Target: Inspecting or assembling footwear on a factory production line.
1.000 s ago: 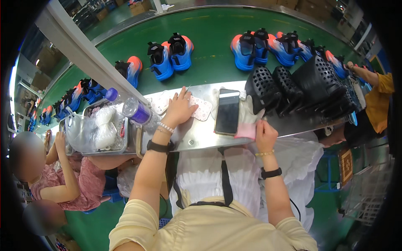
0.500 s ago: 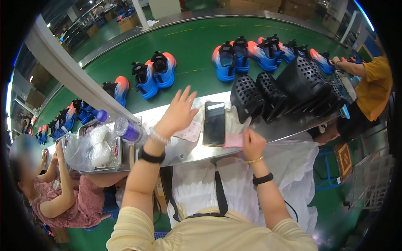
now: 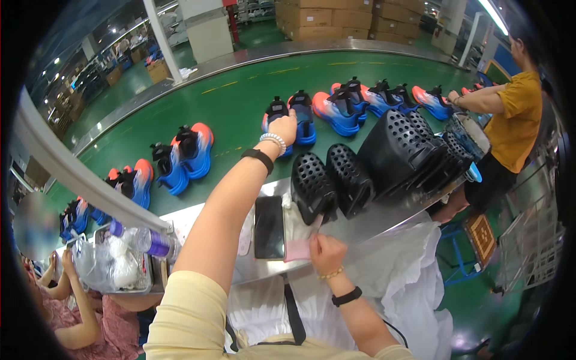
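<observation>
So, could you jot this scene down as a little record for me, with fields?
Left hand: at a blue-orange sneaker; grip unclear
Right hand: closed, at pink cloth; hold unclear
Metal bench: dark-screened phone, black perforated shoes
Green surface: more blue-orange sneakers
Nearby people: one in yellow top at right, another in pink clothing at left

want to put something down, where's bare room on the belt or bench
Green belt: between the shoes at the left hand and the next pair leftward. Metal bench: a narrow strip between the black perforated shoes and its front edge. Crowded: the bench's left end, by bottle and tray.
</observation>
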### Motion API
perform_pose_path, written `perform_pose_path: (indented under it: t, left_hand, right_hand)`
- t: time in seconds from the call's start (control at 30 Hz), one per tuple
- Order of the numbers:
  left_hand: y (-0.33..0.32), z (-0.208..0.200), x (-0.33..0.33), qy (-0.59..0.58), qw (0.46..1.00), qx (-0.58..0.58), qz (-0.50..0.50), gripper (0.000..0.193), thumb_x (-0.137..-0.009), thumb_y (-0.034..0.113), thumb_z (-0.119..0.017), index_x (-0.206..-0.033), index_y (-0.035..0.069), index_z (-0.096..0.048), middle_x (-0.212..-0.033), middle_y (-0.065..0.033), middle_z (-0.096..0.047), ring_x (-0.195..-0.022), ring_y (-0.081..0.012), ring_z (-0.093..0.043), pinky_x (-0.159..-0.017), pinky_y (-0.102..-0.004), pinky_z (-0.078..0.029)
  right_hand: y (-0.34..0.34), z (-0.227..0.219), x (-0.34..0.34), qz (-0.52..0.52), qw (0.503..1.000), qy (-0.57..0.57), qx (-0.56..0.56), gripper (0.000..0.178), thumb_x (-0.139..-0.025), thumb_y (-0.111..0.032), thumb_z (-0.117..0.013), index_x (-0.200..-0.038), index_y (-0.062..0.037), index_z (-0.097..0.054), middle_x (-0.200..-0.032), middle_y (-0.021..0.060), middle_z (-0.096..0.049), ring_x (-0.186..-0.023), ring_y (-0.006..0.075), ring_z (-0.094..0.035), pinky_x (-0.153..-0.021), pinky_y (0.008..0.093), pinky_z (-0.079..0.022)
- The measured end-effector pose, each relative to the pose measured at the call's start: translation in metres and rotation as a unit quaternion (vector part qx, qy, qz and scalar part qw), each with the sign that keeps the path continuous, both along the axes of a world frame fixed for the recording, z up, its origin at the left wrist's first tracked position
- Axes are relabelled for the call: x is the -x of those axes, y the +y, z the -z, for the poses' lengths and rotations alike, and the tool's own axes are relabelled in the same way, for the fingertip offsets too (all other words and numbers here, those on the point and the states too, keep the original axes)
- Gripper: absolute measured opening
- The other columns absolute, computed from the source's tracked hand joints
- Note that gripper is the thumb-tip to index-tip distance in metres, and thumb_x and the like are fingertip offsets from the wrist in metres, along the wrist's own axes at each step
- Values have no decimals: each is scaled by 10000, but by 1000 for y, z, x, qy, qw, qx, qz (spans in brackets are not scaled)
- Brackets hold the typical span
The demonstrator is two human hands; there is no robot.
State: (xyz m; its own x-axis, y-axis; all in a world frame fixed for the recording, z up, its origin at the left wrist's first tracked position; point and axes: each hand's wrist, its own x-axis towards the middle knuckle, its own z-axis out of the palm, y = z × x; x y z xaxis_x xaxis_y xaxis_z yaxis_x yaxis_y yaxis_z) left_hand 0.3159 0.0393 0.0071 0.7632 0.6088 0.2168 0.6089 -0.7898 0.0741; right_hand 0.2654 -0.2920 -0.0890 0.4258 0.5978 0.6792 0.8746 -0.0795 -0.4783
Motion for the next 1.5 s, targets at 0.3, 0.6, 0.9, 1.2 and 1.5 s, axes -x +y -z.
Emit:
perform_pose_path:
  t: [0.3, 0.6, 0.9, 1.2, 1.5]
  left_hand:
    - [18, 9, 6, 5, 998, 39, 50, 501, -733, 460, -724, -1063, 88, -669, -990, -182, -675, -922, -325, -655, -832, -412, -513]
    - [-34, 12, 108, -34, 997, 64, -1, 509, -777, 352, -709, -1130, 11, -576, -960, -219, -653, -904, -378, -622, -823, -439, -495]
    - [-64, 35, 189, -240, 960, 141, -44, 507, -810, 214, -670, -1258, 45, -504, -1208, -219, -553, -1097, -385, -543, -933, -417, -445]
    - [-53, 34, 185, -274, 947, 141, -96, 315, -857, 292, -607, -1059, 56, -662, -993, -188, -663, -965, -359, -615, -823, -430, -483]
    - [-55, 38, 195, -291, 930, 173, -139, 260, -828, 302, -646, -969, 86, -682, -872, -152, -684, -822, -351, -654, -720, -432, -519]
  right_hand:
    - [-1, 4, 0, -16, 999, -12, -37, 155, -780, -142, -628, -644, -105, -564, -523, 64, -508, -458, 240, -515, -436, 357, -402]
    - [-6, -3, 6, -22, 999, 37, -30, 136, -809, -154, -633, -691, -95, -600, -536, 77, -525, -477, 256, -529, -463, 374, -417]
    - [6, -127, -18, 32, 980, 152, -122, 234, -840, -169, -665, -995, -3, -613, -777, 94, -612, -634, 241, -564, -640, 346, -487]
    - [53, -139, -20, 132, 951, -53, 275, 596, -775, -523, -671, -850, 62, -583, -777, 259, -640, -781, 401, -645, -698, 449, -511]
    - [59, -180, -11, 154, 956, -64, 240, 568, -710, -503, -736, -778, 46, -607, -734, 249, -631, -717, 410, -629, -661, 456, -503]
